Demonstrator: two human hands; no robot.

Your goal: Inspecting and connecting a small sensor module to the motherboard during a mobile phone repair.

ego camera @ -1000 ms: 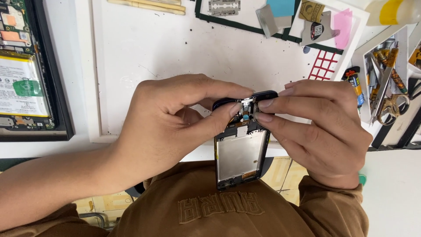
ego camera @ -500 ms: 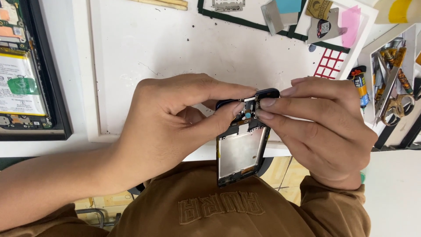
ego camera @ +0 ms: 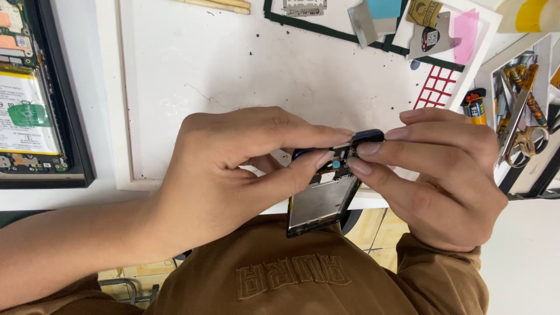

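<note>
Fingertips of left hand (ego camera: 233, 169) and right hand (ego camera: 443, 175) pinch the phone frame (ego camera: 324, 198) over the counter's (ego camera: 233, 70) near edge; a loosened grip could drop it.

The dark plastic phone frame (ego camera: 324, 201) holds a dull, smooth grey metal plate; the white work mat (ego camera: 233, 64) looks matt and scuffed; the brown sweatshirt (ego camera: 291, 280) is soft cloth.

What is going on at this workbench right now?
A person holds a bare phone frame over the table edge. The left hand and right hand both pinch its top end with their fingertips. An opened phone lies at the left on the white table, with scissors at the right.
</note>
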